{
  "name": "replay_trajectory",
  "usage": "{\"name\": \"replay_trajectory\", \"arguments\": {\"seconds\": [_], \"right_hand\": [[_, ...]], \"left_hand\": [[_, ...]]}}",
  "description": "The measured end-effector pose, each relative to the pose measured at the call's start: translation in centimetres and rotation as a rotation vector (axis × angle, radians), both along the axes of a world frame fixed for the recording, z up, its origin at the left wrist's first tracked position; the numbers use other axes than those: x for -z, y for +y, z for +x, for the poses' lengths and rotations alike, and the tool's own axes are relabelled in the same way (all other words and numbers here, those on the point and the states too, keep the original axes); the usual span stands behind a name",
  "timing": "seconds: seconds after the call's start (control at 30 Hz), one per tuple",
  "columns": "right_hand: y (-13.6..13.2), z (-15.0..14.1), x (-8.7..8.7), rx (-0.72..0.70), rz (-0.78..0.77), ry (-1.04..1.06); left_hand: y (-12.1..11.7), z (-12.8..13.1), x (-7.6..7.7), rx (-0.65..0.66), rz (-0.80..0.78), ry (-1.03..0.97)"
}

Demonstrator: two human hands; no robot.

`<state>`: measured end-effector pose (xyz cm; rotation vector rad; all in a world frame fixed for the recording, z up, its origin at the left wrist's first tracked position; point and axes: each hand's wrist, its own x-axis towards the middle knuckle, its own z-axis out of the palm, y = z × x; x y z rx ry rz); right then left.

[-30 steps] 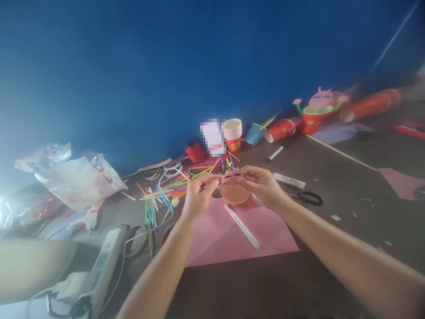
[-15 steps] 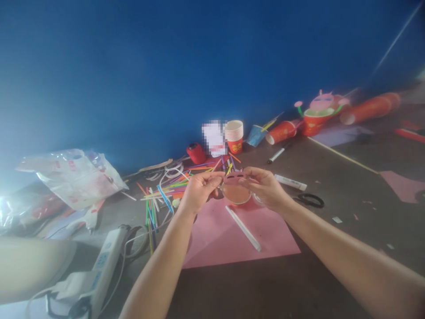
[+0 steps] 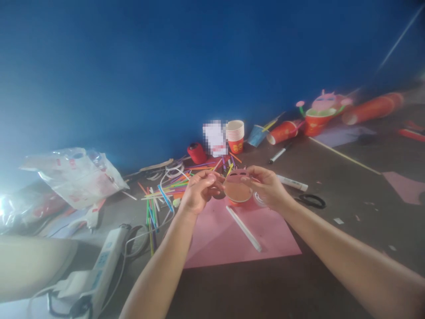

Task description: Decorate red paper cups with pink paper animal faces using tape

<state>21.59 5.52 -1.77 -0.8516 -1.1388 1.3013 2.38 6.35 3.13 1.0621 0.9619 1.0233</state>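
Note:
My right hand (image 3: 265,184) pinches a small pink paper face cutout (image 3: 237,175) by its right side. The cutout has dark eyes and little ears on top. Just left of it is my left hand (image 3: 203,188), fingers curled and thumb pressed against them; whatever they may hold is too small to make out. Right below the cutout a paper cup (image 3: 238,192) shows its wide mouth, its red side mostly hidden. Under my hands lies a pink paper sheet (image 3: 212,243), with a white stick-like strip (image 3: 244,229) across it.
Loose coloured straws (image 3: 152,212) lie left of my hands. Behind stand stacked paper cups (image 3: 235,137) and a red spool (image 3: 196,153). A glue tube (image 3: 292,182), black-handled scissors (image 3: 312,201) and a finished cup figure (image 3: 320,117) are rightward. A power strip (image 3: 106,257) sits front left.
My left hand has drawn slightly away from the cutout's left edge, its fingers curling more. My right hand keeps hold of the cutout. The view has shifted a little.

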Motion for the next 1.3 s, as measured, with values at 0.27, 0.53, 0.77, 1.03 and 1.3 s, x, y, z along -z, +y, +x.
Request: {"name": "replay_trajectory", "arguments": {"seconds": [0.27,0.53,0.77,1.03,1.3], "right_hand": [[0.0,0.0,0.0,0.007,-0.006,-0.011],[0.1,-0.1,0.1,0.014,-0.006,-0.025],[0.0,-0.2,0.1,-0.029,0.015,-0.020],[0.1,-0.2,0.1,-0.024,-0.001,-0.025],[0.0,-0.2,0.3,-0.044,0.004,0.011]], "left_hand": [[-0.2,0.4,0.0,-0.060,0.022,0.114],[0.2,0.8,1.0,-0.173,0.070,0.136],[-0.1,1.0,0.7,-0.182,0.133,0.218],[-0.1,0.9,0.4,-0.150,0.164,0.296],[-0.2,0.7,0.2,-0.130,0.196,0.356]]}}
